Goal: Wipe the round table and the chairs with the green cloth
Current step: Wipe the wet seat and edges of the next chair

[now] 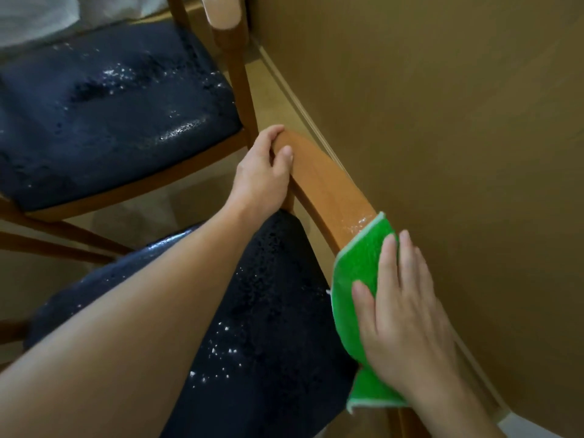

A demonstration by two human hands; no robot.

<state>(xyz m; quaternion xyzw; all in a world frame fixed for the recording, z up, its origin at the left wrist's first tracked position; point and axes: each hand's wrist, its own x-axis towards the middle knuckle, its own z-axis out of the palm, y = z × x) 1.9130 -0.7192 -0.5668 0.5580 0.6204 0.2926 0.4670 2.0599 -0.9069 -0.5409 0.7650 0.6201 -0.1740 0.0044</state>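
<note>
A curved wooden chair back rail (328, 188) runs from the middle toward the lower right, close to the wall. My left hand (264, 175) grips its far end, fingers curled over the top. My right hand (401, 308) lies flat, fingers spread, pressing the green cloth (355, 270) onto the near part of the rail. The cloth drapes over the rail and hangs below my wrist. A wet sheen shows on the wood just beyond the cloth. This chair's dark blue seat (271, 327) lies under my left forearm. The round table is not in view.
A second chair with a dark blue seat (104, 112) and wooden frame (235, 67) stands at the upper left. A brown wall (442, 105) rises right behind the rail, with a baseboard strip along the beige floor (268, 90). Something white lies at the top left.
</note>
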